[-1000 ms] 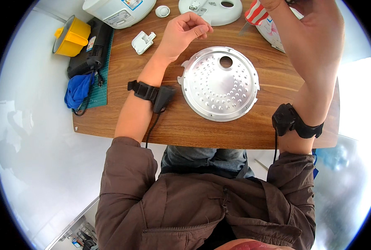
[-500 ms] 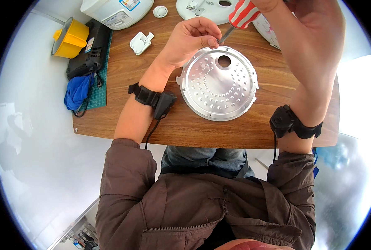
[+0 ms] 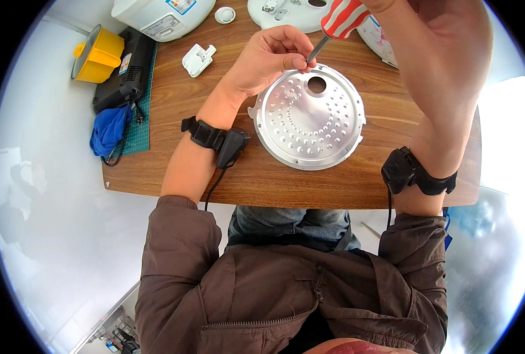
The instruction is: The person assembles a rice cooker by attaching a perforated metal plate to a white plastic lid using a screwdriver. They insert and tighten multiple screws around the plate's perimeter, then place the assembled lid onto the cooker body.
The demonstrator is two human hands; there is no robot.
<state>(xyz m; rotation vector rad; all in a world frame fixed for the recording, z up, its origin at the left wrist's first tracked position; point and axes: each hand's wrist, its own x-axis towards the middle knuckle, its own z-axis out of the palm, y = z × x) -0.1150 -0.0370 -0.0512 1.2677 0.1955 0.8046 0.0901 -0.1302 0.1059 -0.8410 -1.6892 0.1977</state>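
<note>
A round silver metal disc [image 3: 309, 127] lies flat on the table, dimpled all over, with one large round hole towards its far side. Over its far rim my left hand [image 3: 277, 53] is closed, thumb and fingertips pinched together. What they hold there is too small to make out. The shaft of a screwdriver [image 3: 343, 20] slants down to those fingertips; its handle is striped red and white. My right hand [image 3: 442, 38] grips that handle from above, partly cut off by the upper edge of the view.
A small white plastic piece [image 3: 198, 60] and a white round cap [image 3: 224, 15] lie beyond my left hand. At the back stand a white appliance body [image 3: 168, 20] and a white lid part [image 3: 286, 15]. A yellow pot [image 3: 100, 54], black device [image 3: 129, 79] and blue cloth [image 3: 109, 130] sit left.
The screwdriver's tip has come slightly lower at my left fingertips, its handle a little to the left. My left hand and the disc have hardly moved.
</note>
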